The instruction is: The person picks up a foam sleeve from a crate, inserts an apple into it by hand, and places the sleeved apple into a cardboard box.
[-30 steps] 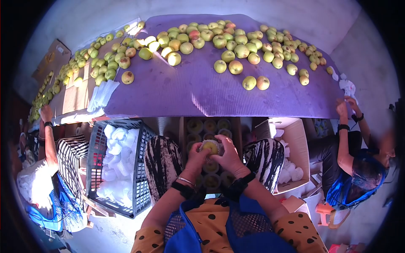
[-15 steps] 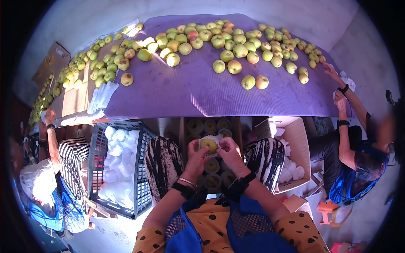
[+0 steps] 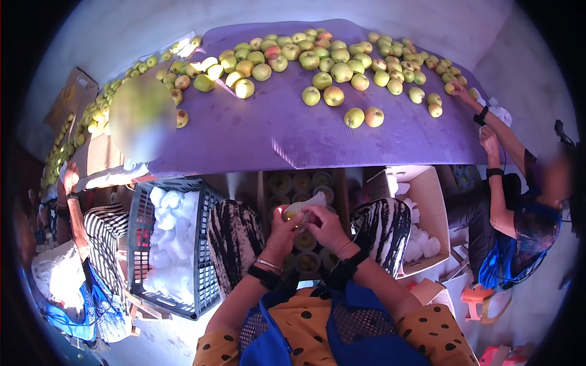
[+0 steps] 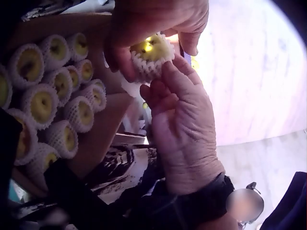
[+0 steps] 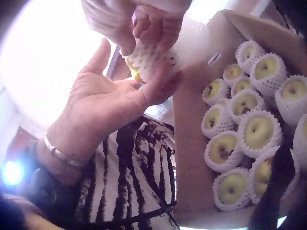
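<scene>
Though netting (image 5: 147, 60) half hides the apple (image 4: 156, 47), left hand's (image 5: 98, 103) fingers cradle it, right hand's (image 4: 186, 127) pinch netting.

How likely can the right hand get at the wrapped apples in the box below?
Probably yes: the box looks open-topped, just below the right hand, though its fingers pinch the foam net on another apple and may need freeing first.

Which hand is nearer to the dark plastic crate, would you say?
Left: the left hand grips the netted apple on the side towards the crate; the right hand pinches its foam net, farther away.
</scene>
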### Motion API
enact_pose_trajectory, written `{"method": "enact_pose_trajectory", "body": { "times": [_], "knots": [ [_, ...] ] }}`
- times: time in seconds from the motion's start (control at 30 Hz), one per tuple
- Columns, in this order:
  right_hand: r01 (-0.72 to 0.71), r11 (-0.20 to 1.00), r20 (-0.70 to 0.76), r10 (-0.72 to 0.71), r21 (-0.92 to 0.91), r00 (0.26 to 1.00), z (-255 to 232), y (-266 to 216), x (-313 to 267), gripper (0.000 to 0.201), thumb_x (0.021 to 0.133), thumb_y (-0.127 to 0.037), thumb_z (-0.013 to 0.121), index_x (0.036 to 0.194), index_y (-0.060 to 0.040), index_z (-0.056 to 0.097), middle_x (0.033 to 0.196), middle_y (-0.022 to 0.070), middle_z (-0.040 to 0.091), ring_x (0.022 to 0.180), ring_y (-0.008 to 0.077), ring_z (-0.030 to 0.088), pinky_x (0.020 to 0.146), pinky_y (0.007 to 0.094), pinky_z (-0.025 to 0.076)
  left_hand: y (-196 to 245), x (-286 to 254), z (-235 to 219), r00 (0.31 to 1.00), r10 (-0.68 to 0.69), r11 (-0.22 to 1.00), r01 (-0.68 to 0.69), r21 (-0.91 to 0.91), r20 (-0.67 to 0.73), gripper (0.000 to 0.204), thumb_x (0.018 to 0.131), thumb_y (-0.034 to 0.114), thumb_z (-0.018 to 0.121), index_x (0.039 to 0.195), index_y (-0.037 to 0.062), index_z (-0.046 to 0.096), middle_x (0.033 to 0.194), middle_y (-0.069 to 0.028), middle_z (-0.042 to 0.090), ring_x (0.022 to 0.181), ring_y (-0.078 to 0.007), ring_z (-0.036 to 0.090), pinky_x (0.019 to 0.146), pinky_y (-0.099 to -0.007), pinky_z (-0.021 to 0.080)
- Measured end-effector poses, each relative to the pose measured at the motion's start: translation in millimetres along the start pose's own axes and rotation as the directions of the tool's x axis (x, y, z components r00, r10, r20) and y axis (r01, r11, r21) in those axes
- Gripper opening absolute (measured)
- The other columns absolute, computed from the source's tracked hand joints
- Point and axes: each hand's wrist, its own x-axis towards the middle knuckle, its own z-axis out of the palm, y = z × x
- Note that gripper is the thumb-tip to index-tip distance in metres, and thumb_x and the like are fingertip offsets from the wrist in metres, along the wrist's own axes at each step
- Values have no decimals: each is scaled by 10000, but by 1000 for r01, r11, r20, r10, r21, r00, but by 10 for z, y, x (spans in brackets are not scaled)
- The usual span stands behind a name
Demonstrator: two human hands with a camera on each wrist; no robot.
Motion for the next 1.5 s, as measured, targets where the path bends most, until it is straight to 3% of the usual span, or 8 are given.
{"method": "enact_pose_trajectory", "body": {
  "times": [0.33,0.8,0.93,1.23,1.3,1.37,1.43,1.5],
  "knots": [
    [-312,820,-312,492,480,813,-108,453,115,345,673,-135,680,970,-22,547,810,46,550,722,113,517,666,252,444,65,-24,4,997,-79,992,77,-97,-15,446,766,114,594,1133,105,341,1124,-97,462,1005,-251,502,780,-490,469],
    [-306,886,-48,343,348,938,-274,-56,105,106,757,-96,578,790,4,575,718,-3,541,680,75,474,605,231,413,-87,31,-47,998,-51,999,50,-14,-33,411,746,221,661,1048,46,446,954,-74,531,841,-158,547,667,-298,489],
    [-312,940,-31,311,-136,950,-246,87,145,160,720,-97,588,802,39,575,675,51,562,649,93,474,580,274,412,-158,71,-47,996,-79,988,83,131,-33,432,785,219,605,1144,91,403,1038,-86,493,938,-166,504,726,-316,475],
    [-294,944,-96,310,150,946,-202,-48,174,131,729,-87,578,781,30,553,682,38,540,645,91,458,588,262,408,-55,-40,20,993,-76,990,86,-108,95,431,792,186,606,1181,122,432,1099,-62,472,955,-174,498,774,-316,468],
    [-305,871,-75,359,386,930,-114,-113,161,128,750,-89,559,809,25,561,738,25,544,680,89,470,615,257,420,-154,13,-153,808,492,628,-587,512,324,451,787,166,612,1191,125,415,1094,-68,467,944,-178,502,756,-318,480],
    [-312,854,-47,363,416,931,-132,-98,153,129,754,-83,555,828,21,569,769,12,544,706,90,485,645,253,435,-370,93,-236,843,422,692,-538,481,335,472,782,147,615,1198,130,394,1092,-78,461,935,-184,506,728,-319,494],
    [-274,920,-54,300,281,953,-140,-1,183,153,729,-68,570,858,13,580,780,43,575,721,128,539,678,269,457,-185,20,-72,992,-18,998,9,69,128,488,774,136,617,1197,125,374,1082,-92,465,929,-194,514,693,-323,507],
    [23,948,-203,-92,-316,975,-70,106,193,171,705,-62,555,869,-24,579,818,144,583,751,281,580,666,344,468,-12,-51,49,991,-124,991,126,-34,42,487,764,127,622,1181,99,373,1066,-100,478,928,-203,524,677,-334,513]
  ]
}}
